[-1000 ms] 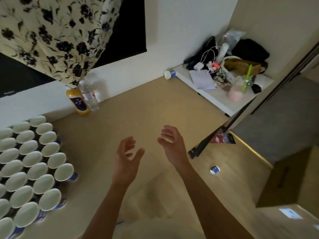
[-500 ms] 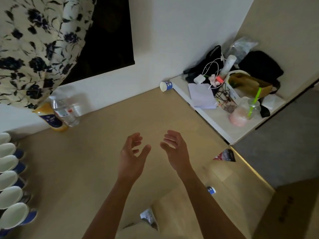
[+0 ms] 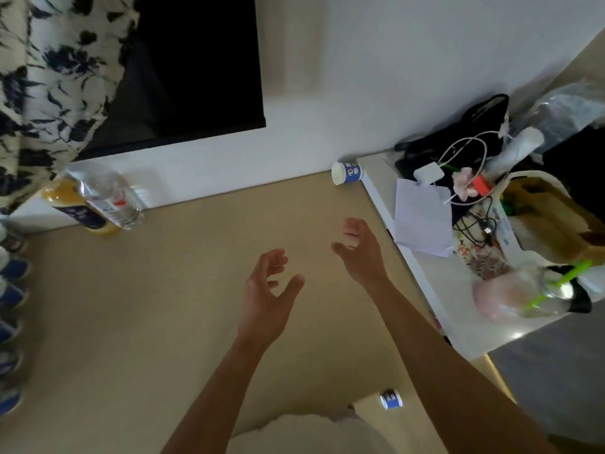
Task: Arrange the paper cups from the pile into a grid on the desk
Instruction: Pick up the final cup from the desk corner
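Note:
A blue-and-white paper cup (image 3: 346, 173) lies on its side at the far right corner of the tan desk (image 3: 147, 306), against the wall and the white shelf. My right hand (image 3: 358, 250) hovers over the desk below that cup, fingers loosely spread, holding nothing. My left hand (image 3: 266, 290) is beside it, lower and to the left, also empty with relaxed fingers. At the left edge only the blue sides of several arranged cups (image 3: 11, 296) show. Another cup (image 3: 391, 399) lies on the floor below the desk's near edge.
A clear water bottle (image 3: 106, 198) and an orange juice bottle (image 3: 73, 208) stand at the back left by the wall. The white shelf (image 3: 425, 283) on the right holds papers, cables, bags and a pink drink with a green straw. A floral curtain hangs top left.
The view has swung right, so the cup grid has slid almost out at the left. Both hands have moved forward and right toward the lying cup, the right hand leading.

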A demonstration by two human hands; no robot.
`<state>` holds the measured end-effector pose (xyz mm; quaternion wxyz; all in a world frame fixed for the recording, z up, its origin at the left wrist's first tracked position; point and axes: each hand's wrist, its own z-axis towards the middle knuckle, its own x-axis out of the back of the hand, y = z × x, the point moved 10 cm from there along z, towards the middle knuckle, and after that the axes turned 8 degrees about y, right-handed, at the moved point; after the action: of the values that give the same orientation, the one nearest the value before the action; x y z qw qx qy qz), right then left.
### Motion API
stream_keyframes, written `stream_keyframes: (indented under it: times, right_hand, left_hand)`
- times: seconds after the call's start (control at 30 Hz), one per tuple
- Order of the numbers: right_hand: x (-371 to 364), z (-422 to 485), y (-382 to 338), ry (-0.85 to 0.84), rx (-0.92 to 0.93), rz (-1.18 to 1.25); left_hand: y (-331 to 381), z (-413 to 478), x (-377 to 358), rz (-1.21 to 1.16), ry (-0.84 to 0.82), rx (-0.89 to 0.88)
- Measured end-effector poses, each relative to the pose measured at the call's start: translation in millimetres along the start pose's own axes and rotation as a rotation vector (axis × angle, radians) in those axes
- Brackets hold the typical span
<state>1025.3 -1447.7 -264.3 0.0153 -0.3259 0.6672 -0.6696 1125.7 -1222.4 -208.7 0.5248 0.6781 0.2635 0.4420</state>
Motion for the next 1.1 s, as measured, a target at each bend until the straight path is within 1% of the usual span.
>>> stream_keyframes:
  times: [0.17,0.43,0.6,0.7,0.87,0.93,1.0,1.1]
  right_hand:
    - [4.7,91.0,11.2,-0.064,0.052,-0.233]
    - [-19.9,233.5,23.1,-0.140,0.236,-0.568]
    - [-48.3,275.6,35.7,-0.202,0.433,-0.822]
    - [-60.2,289.7,44.4,-0.236,0.515,-0.889]
    - [-71.9,296.6,43.8,-0.216,0.622,-0.994]
    - [-78.4,291.3,45.0,-0.232,0.647,-0.987]
    - [-81.2,284.0,48.6,-0.233,0.618,-0.914]
    - [-81.3,258.6,42.0,-0.240,0.506,-0.589]
  left_hand:
    - [9.1,21.2,-38.1,0.047,0.064,0.065]
    - [10.8,56.6,-80.5,0.068,0.133,0.136]
    - [2.6,60.4,-89.8,0.094,0.151,0.159]
    - [-7.0,52.7,-86.9,0.091,0.187,0.199]
    - [-24.3,27.8,-80.8,0.103,0.228,0.261]
    - [-29.1,16.2,-75.0,0.101,0.249,0.285]
    - [-31.2,8.7,-68.7,0.104,0.256,0.295]
    - [-32.9,1.4,-50.6,0.099,0.303,0.292]
